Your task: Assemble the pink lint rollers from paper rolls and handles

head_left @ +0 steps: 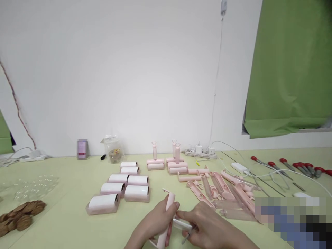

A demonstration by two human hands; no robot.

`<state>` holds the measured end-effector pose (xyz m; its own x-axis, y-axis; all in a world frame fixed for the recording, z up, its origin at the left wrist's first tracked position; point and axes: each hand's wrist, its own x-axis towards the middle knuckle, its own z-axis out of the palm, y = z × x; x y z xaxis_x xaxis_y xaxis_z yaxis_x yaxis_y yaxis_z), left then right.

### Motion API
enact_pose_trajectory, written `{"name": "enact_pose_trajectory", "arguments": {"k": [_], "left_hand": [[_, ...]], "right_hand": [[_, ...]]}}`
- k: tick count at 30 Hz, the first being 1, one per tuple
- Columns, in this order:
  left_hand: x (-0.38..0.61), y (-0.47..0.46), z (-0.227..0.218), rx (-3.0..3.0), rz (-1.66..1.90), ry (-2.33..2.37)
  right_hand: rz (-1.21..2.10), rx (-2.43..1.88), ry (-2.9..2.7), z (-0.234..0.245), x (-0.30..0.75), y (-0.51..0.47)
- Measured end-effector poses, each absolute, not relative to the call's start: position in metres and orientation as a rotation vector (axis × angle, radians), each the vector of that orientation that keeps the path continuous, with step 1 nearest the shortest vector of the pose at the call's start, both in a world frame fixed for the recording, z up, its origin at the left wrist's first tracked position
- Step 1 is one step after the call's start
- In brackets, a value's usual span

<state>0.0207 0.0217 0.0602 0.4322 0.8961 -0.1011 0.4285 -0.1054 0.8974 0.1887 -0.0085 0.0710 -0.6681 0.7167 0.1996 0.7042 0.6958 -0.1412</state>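
Note:
Near the front edge of the table, my left hand point(157, 218) is wrapped round a pink lint roller frame point(170, 200), held tilted. Close beside it, my right hand point(207, 221) grips a clear handle tube point(181, 224) whose far end meets the frame. A thin grey piece by the right fingertips is too small to name. Several white adhesive rolls point(103, 202) in clear pink covers lie to the left. Loose pink frames point(198, 193) and clear tubes point(237, 214) are heaped to the right. Behind my hands stand assembled lint rollers point(155, 162), handles up.
A power strip point(201, 154) with chargers sits by the wall. Red-handled tools point(275, 167), cables and a white adapter point(240, 168) lie at the right. At the left are brown discs point(23, 216) and a clear bubbled sheet point(36, 186). A plastic bag point(114, 150) stands at the back.

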Motion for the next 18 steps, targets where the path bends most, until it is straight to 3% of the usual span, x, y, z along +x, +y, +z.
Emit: {"name": "enact_pose_trajectory", "arguments": {"k": [4, 8, 11, 14, 18], "left_hand": [[0.021, 0.014, 0.055, 1.888, 0.681, 1.154], [-0.018, 0.002, 0.058, 2.102, 0.431, 1.203], [-0.037, 0.006, 0.057, 1.902, 0.498, 1.32], [-0.011, 0.029, 0.047, 1.719, 0.61, 1.206], [0.057, 0.069, 0.036, 1.829, 0.662, 1.192]], "right_hand": [[0.217, -1.155, -2.58, 0.075, 0.191, -0.024], [0.324, -1.14, -2.609, 0.08, 0.225, -0.047], [0.3, -1.403, -2.328, 0.081, 0.265, -0.046], [0.262, -1.671, -1.911, 0.076, 0.293, -0.016], [0.243, -1.861, -1.782, 0.064, 0.306, 0.038]]}}
